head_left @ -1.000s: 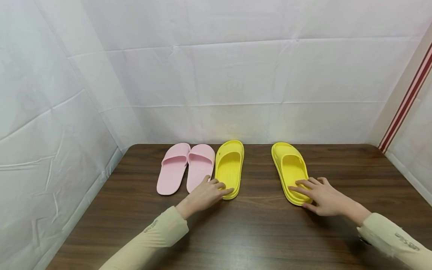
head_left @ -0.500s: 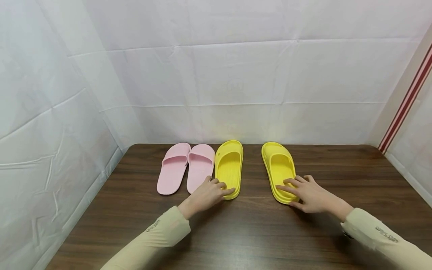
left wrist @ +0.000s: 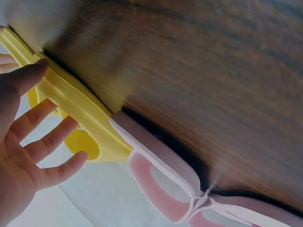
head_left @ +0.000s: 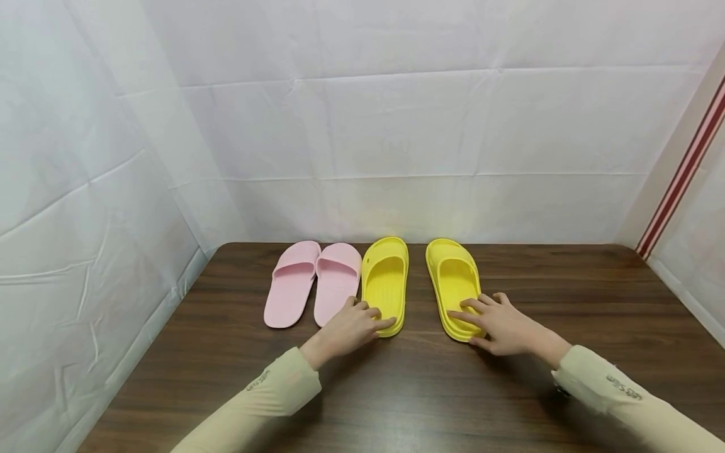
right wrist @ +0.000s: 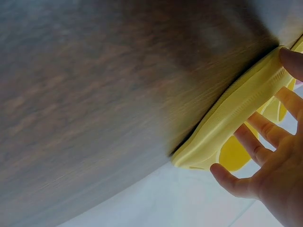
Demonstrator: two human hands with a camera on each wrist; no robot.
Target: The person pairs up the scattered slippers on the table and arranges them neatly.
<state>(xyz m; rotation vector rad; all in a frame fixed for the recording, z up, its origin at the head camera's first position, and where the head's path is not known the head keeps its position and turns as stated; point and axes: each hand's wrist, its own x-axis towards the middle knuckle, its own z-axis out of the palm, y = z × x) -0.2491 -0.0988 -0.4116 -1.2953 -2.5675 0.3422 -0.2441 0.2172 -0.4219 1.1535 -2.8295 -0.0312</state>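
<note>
In the head view two yellow slippers lie on the table, toes toward the back. My left hand (head_left: 347, 327) grips the heel of the left yellow slipper (head_left: 385, 286), its thumb at the heel's edge and fingers over the rim. The heel of the right yellow slipper (head_left: 453, 277) is held by my right hand (head_left: 504, 324), thumb outside and fingertips reaching inside. A narrow strip of table separates the two. In the left wrist view the left yellow slipper (left wrist: 78, 94) sits against a pink slipper (left wrist: 151, 142). The right wrist view shows the right yellow slipper (right wrist: 232, 106) flat on the wood.
A pair of pink slippers (head_left: 290, 289) stands side by side left of the yellow ones, toes near the back edge. The dark wooden table (head_left: 396, 402) meets a white cloth backdrop (head_left: 396, 126). A red-striped strip (head_left: 680, 170) runs down the right side.
My right hand has slid the right yellow slipper leftward along the table, narrowing the space to the other yellow one. My left hand and its slipper have hardly moved.
</note>
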